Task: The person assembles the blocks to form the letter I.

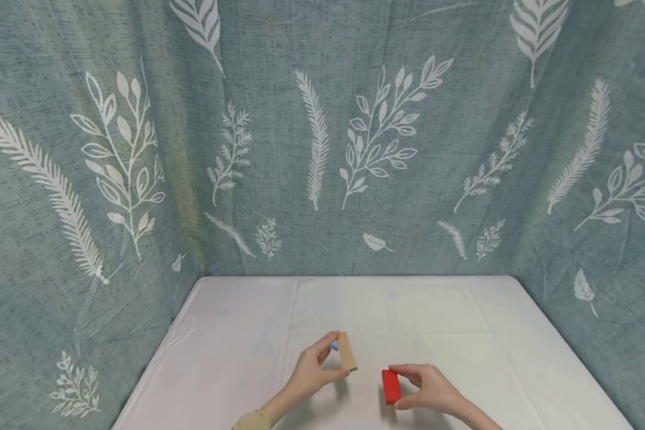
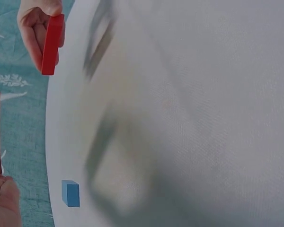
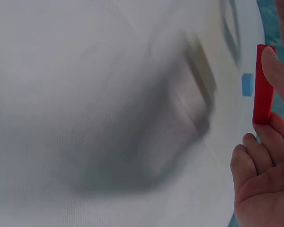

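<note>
My left hand (image 1: pixel 310 368) pinches a plain wooden block (image 1: pixel 346 351) by its two ends, between thumb and fingers, raised over the table with a shadow beneath. To its right, my right hand (image 1: pixel 432 388) grips a red block (image 1: pixel 391 387) the same way, also held up with its shadow below. A gap separates the two held blocks. A small blue block (image 2: pixel 71 194) rests on the table; in the head view it is partly hidden behind the left fingers and the wooden block. In the right wrist view, the thumb and fingers span the red block's long side (image 3: pixel 263 90).
A white cloth (image 1: pixel 441 310) with faint creases covers the table. Blue-green curtains (image 1: pixel 279 179) with white leaf prints hang along the back and both sides, close to the table's edges.
</note>
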`<action>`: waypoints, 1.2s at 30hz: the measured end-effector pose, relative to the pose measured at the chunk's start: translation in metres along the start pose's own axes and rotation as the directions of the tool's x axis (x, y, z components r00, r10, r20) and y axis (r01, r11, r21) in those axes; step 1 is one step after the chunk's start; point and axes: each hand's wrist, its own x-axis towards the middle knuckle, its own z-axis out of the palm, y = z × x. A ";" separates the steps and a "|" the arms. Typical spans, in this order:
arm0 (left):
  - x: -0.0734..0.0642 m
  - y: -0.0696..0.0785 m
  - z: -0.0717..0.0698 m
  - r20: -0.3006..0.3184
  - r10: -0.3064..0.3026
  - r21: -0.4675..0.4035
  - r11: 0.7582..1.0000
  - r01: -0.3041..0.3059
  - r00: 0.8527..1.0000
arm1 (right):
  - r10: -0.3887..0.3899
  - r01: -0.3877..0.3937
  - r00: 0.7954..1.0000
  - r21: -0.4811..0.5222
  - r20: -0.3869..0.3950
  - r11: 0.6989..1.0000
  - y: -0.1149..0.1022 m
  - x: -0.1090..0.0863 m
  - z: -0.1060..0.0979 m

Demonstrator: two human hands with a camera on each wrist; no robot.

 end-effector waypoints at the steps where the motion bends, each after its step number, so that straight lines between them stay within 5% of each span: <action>1: 0.000 0.000 0.000 0.000 -0.003 0.001 1.000 0.003 1.000 | 0.002 -0.002 1.000 0.002 0.002 1.000 0.000 0.000 0.001; 20: -0.001 0.000 0.002 -0.004 -0.019 -0.013 1.000 0.019 1.000 | 0.053 -0.050 0.998 -0.088 0.026 0.995 0.010 0.002 0.025; 36: -0.002 -0.003 0.004 -0.006 0.001 -0.009 1.000 -0.001 1.000 | 0.090 -0.087 0.995 -0.071 0.034 0.994 0.013 0.001 0.030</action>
